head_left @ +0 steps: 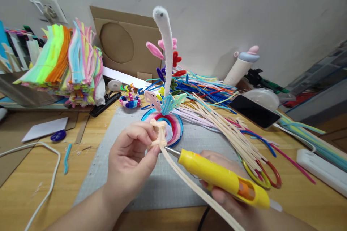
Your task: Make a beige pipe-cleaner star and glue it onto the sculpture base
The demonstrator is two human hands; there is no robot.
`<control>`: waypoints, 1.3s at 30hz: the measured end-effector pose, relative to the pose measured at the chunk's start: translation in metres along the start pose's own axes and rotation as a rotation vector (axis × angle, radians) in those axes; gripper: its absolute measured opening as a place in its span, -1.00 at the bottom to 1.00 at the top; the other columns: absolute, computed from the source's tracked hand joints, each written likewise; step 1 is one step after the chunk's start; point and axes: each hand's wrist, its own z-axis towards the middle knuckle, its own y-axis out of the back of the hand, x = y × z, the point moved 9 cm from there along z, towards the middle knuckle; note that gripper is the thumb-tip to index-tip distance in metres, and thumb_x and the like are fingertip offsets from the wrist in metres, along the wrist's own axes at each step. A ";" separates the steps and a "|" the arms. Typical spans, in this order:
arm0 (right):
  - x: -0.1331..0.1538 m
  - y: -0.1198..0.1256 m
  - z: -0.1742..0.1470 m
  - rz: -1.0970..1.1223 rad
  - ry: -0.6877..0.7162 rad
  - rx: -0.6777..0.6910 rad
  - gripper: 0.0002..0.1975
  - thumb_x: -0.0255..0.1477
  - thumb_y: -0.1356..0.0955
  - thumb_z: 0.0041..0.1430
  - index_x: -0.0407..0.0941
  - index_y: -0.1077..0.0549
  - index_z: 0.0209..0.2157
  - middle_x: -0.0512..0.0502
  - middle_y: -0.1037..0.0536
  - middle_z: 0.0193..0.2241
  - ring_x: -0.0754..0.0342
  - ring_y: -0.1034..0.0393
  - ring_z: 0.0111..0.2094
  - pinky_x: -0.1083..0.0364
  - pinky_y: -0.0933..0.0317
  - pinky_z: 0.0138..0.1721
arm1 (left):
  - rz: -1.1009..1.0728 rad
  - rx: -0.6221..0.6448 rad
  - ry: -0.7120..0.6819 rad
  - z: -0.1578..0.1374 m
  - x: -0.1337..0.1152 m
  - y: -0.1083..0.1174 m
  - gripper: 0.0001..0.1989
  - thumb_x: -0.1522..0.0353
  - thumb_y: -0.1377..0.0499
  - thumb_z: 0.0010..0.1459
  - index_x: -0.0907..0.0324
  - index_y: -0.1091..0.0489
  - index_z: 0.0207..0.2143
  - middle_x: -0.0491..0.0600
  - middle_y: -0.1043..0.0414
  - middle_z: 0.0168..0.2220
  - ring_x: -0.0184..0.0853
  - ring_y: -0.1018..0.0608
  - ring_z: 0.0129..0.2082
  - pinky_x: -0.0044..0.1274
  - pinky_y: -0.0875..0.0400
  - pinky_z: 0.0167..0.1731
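Head view: pinching a cream chenille shape (162, 131) between thumb and fingers of the left hand (132, 148), above the grey mat (97, 166); gripping a yellow glue gun (208, 164) in the right hand (221, 187), with nozzle (173, 151) at the shape's lower edge. Possible burn here, with presumably hot metal so near the left thumb. Possible smear of glue on thumb or fuzz, from any slip of the nozzle. Could also pull the shape askew by snagging the long cream strip (190, 183), trailing down in front of the gun. Might knock the tall white stem (168, 54) or coiled disc (177, 126), just behind, by pushing forward. In the way rightward on the counter (76, 166): loose cream stems (225, 130), scissors (278, 178), phone (255, 111); leftward: white cable (56, 168), blue scrap (67, 158)
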 end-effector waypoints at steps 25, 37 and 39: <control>-0.007 -0.002 -0.005 0.025 0.012 -0.054 -0.66 -0.14 -0.21 0.23 -0.07 -0.25 -0.51 0.06 -0.26 -0.63 0.12 -0.20 -0.58 0.12 -0.07 -0.54 | 0.021 -0.017 0.019 0.000 0.002 0.002 -0.85 0.55 -0.20 0.05 0.14 -0.33 -0.40 -0.07 -0.30 -0.35 -0.34 -0.47 -0.28 -0.45 -0.49 -0.24; -0.001 0.003 -0.002 -0.053 -0.025 -0.030 -0.64 -0.09 -0.18 0.23 -0.05 -0.29 -0.49 0.04 -0.30 -0.62 0.09 -0.24 -0.59 0.11 -0.11 -0.57 | 0.071 -0.020 0.003 -0.001 0.000 0.003 -0.85 0.54 -0.20 0.04 0.14 -0.32 -0.42 -0.07 -0.31 -0.36 -0.33 -0.49 -0.29 -0.39 -0.46 -0.15; 0.000 0.005 -0.002 -0.072 -0.016 -0.043 -0.66 -0.11 -0.18 0.24 -0.03 -0.30 -0.47 0.04 -0.30 -0.62 0.09 -0.25 -0.60 0.11 -0.11 -0.57 | 0.081 -0.024 0.000 -0.001 -0.001 0.003 -0.85 0.54 -0.21 0.04 0.14 -0.32 -0.42 -0.07 -0.31 -0.37 -0.33 -0.49 -0.29 -0.40 -0.47 -0.16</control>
